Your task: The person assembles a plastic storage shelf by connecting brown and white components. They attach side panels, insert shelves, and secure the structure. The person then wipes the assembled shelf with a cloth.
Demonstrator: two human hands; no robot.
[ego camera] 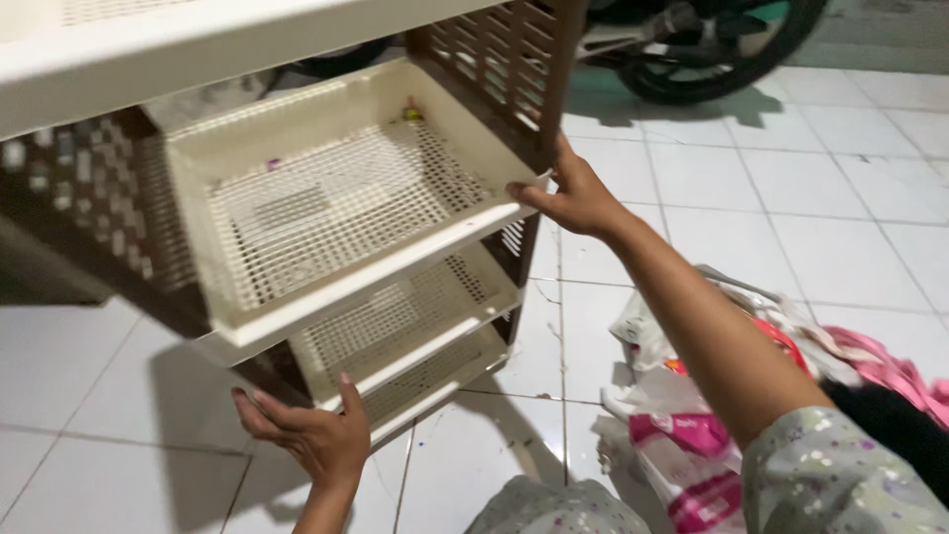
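Here, right hand point(578, 198) gripping cream drawer point(326, 198) corner, left hand point(311, 435) open beneath rack point(109, 227).

A floor point(820, 188) of white square tiles with thin dark grout lines carries everything. On it stands a brown plastic drawer rack point(514, 69) with cream perforated drawers. To the right lies a heap of white and pink plastic bags point(682, 435) with pink cloth point(890, 371) beside them. A motorbike wheel point(717, 59) rests on the tiles at the far edge.
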